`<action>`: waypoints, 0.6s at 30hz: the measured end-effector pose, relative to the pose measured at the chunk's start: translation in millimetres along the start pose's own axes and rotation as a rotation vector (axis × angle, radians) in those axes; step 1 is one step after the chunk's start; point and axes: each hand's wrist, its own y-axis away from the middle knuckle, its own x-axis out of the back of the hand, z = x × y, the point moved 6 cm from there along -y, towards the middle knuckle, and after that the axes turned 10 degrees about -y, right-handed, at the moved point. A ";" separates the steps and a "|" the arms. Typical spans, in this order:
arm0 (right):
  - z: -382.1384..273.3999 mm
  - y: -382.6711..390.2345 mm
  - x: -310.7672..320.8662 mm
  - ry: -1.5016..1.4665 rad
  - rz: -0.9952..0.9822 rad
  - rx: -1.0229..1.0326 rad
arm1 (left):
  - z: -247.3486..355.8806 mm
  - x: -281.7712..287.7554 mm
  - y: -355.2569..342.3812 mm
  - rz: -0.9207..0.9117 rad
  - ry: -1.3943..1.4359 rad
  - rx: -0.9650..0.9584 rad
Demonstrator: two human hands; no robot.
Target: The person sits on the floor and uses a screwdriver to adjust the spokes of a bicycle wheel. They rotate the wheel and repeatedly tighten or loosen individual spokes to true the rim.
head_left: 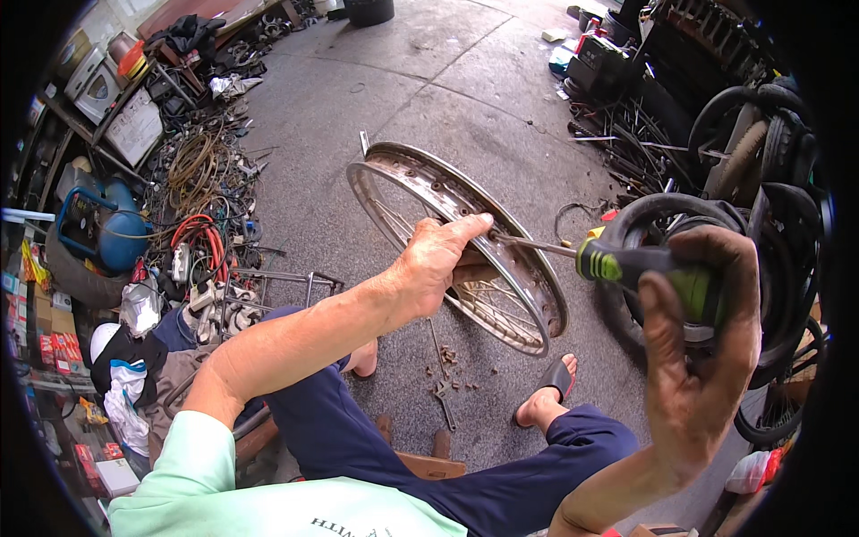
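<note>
Right hand (702,358) is nearest the camera, thumb and forefinger curled round the back end of the green-and-black screwdriver (613,264). Other fingers mostly hidden, so can't tell if they bear on it. Right forearm rises from lower right, cut off by the lower edge.

Screwdriver's long axis runs roughly crosswise, shaft pointing left and slightly up. Tip meets the wheel rim; can't make out whether it sits in a hole.

Left hand (429,264) reaches in from lower left, half closed on the rim: index straight, pointing right, fingertip just beside the screwdriver tip; the rest wrap under, partly hidden.

Wheel (528,268) is tilted ahead of the knees, bare rim slanting upper left to lower right. Hub hidden, spokes partly covered.

Floor (465,98) below carries small metal bits (449,358), too small to identify. Tires (778,134) piled right, cables (201,170) left.
</note>
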 end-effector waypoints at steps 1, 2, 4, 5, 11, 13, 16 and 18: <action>0.9 1.2 0.9 0.002 -0.008 0.009 | 0.2 -0.8 -0.2 0.011 0.009 -0.010; 2.5 2.4 2.4 0.004 -0.015 0.019 | 0.4 -1.5 -0.2 0.022 0.016 -0.020; 3.8 2.6 6.7 0.072 -0.006 0.073 | 0.9 -3.5 -0.3 0.019 0.023 -0.032; 5.1 1.0 5.7 0.083 0.012 0.052 | 1.4 -2.8 0.3 0.011 0.022 -0.035; 13.9 -0.2 6.1 0.086 0.022 -0.056 | 0.7 -1.8 1.5 0.015 0.015 -0.022; 8.4 0.6 5.8 0.054 0.008 0.033 | 1.0 -3.9 0.8 -0.004 0.007 -0.017; 5.6 1.1 7.8 0.021 0.000 0.085 | 1.8 -7.4 -0.8 -0.041 -0.002 -0.017; 5.8 -0.9 1.2 0.036 0.029 0.096 | 1.9 -2.0 2.3 -0.030 0.007 -0.022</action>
